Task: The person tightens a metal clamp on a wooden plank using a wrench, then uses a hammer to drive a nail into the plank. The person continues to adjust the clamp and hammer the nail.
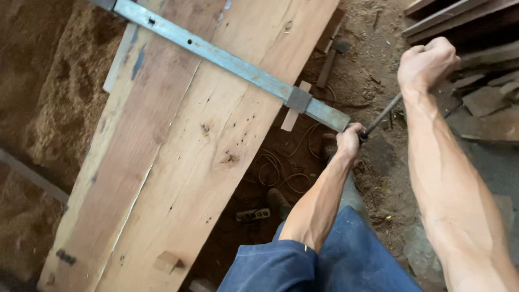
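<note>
— Planks [178, 151] were seen lying side by side, wide and pale, slanting across the view, with a long grey metal clamp bar [216, 54] laid crosswise over them. What was held at the bar's near end?

— A dark metal rod [381, 116] was gripped there. The left hand [350, 141] was closed around the rod's lower end, right where it met the end of the clamp bar, just past the planks' edge. The right hand [427, 64] was clenched into a fist around the rod's upper end, raised well apart from the left.

— Was anything else fitted on the bar?

— A square grey sliding block [298, 99] was seen on it, near the planks' edge, with a small pale wooden strip [294, 113] set beneath it.

— And around the work?

— Sawdust [48, 108] was heaped on the left. Dirt floor [378, 178] was littered with thin looped wire [275, 167] below the bar, and dark timber offcuts [476, 32] were stacked at upper right. Blue trousers [324, 265] were visible at the bottom.
</note>
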